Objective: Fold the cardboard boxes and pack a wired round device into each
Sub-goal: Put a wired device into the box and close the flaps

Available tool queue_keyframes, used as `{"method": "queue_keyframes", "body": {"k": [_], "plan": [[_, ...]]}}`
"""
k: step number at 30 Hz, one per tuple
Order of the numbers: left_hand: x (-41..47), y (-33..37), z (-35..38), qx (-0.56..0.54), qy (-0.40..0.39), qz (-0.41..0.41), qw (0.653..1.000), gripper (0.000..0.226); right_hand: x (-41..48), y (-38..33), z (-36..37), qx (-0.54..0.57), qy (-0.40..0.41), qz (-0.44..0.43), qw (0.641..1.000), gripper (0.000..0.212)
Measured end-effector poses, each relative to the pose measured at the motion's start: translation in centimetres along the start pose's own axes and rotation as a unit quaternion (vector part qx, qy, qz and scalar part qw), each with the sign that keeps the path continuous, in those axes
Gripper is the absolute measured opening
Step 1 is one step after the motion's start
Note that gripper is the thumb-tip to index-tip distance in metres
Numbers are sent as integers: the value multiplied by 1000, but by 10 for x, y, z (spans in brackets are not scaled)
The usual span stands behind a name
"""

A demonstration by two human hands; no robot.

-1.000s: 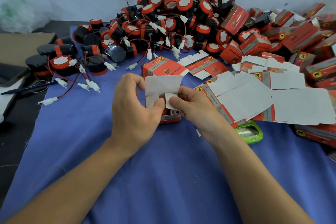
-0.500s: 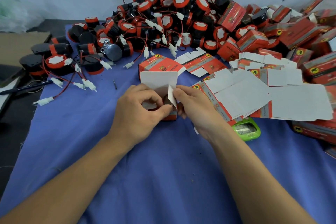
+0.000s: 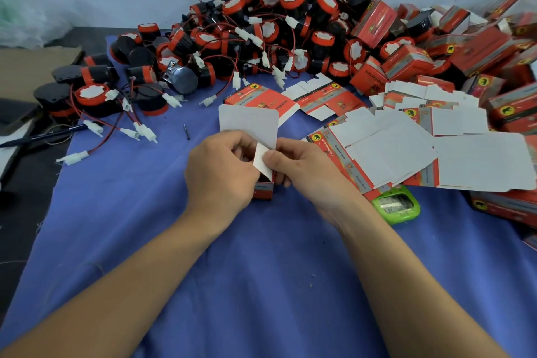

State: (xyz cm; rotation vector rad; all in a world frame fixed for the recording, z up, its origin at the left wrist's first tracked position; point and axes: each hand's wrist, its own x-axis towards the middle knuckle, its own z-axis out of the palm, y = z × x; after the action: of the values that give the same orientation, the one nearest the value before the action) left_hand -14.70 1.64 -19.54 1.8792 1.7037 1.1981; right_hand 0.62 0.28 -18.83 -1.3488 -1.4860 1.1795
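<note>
Centre frame, the box [image 3: 263,188] now sits lower on the blue worktop [image 3: 261,285]. The right hand [image 3: 308,168] pinches its small side flap [image 3: 261,157] inward, with the left hand [image 3: 220,174] fingers curled round the body (lid flap [image 3: 248,122] still upright): closing has begun.
</note>
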Motion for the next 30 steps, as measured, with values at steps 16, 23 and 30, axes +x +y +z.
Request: {"method": "queue_keyframes", "body": {"k": [16,23,30], "plan": [[10,-22,-6,-323,-96,-115,935,53,6,6,-10,19,119,-51,991,46],[19,-26,-18,-333,-251,-83,905,44,4,1,-27,-52,13,-2,999,31],[24,-32,-36,-199,-325,28,924,31,-14,-15,-39,-165,-105,-13,981,47]]}}
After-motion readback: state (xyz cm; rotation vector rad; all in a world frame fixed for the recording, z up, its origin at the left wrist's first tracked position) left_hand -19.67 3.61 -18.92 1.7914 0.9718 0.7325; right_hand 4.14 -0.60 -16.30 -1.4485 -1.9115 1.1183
